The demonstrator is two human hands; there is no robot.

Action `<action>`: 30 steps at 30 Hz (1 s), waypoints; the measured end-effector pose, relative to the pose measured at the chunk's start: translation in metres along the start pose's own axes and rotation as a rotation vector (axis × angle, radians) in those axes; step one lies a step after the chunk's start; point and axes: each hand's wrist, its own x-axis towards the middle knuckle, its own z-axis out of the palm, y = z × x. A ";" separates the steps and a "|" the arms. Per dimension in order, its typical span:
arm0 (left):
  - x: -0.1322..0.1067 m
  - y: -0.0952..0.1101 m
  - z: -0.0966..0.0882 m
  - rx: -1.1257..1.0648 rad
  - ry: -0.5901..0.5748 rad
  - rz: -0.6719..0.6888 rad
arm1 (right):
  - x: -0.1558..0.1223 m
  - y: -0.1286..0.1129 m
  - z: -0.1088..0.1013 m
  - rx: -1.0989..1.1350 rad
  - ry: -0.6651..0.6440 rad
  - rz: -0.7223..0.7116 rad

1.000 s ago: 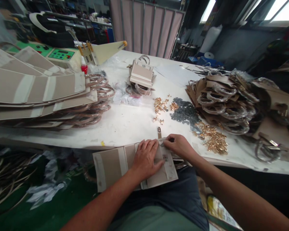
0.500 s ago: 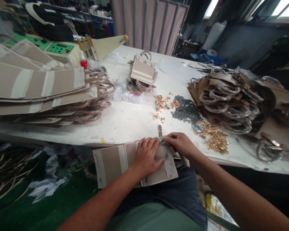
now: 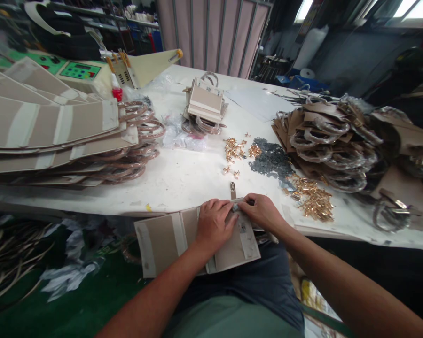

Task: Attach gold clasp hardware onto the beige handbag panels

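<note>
A beige bag panel (image 3: 162,241) with pale tape strips rests across my lap against the table's front edge. My left hand (image 3: 213,224) lies on the panel, fingers stretched out and thumb near the upper edge. At that edge my right hand (image 3: 260,210) is closed in a pinch on a small grey metal plate (image 3: 236,206), held against the panel by the left fingertips. A strap with a gold metal clasp (image 3: 233,188) sticks out beyond the edge onto the table. Another small metal fitting (image 3: 243,229) sits lower on the panel. The right fingertips are partly hidden.
Gold fittings (image 3: 234,149) and dark grey plates (image 3: 270,159) lie beyond my hands, with more gold pieces (image 3: 315,199) at right. Stacked panels with wrapped handles (image 3: 56,119) stand left, a smaller stack (image 3: 206,101) behind, and brown bag pieces (image 3: 324,136) right.
My left thumb has moved up toward the fingers at the panel's upper edge. The right fingers have shifted slightly over the grey plate. The whole view has shifted a little.
</note>
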 end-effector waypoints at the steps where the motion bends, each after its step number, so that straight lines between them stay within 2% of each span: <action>1: 0.002 0.000 0.001 -0.008 0.012 -0.011 | 0.000 0.000 0.000 -0.003 -0.001 0.005; 8: 0.006 -0.003 0.004 -0.027 0.033 -0.022 | 0.001 0.002 0.001 -0.106 -0.004 -0.037; 18: 0.010 -0.001 0.005 -0.005 0.056 -0.025 | -0.004 0.013 0.010 -0.119 0.049 -0.119; 20: 0.013 -0.002 0.005 0.007 0.046 -0.023 | -0.005 0.010 0.004 -0.077 0.031 -0.120; 23: 0.016 -0.004 0.002 0.041 0.006 0.017 | -0.013 0.000 -0.016 0.126 0.016 -0.062; 25: 0.019 -0.006 -0.001 0.061 -0.030 0.054 | -0.020 -0.012 -0.032 0.296 0.101 -0.049; 27: 0.023 -0.008 -0.003 0.067 -0.058 0.068 | -0.025 -0.024 -0.042 0.463 0.244 -0.116; 30: 0.030 -0.011 -0.004 0.050 -0.086 0.033 | -0.021 -0.037 -0.039 0.676 0.433 -0.264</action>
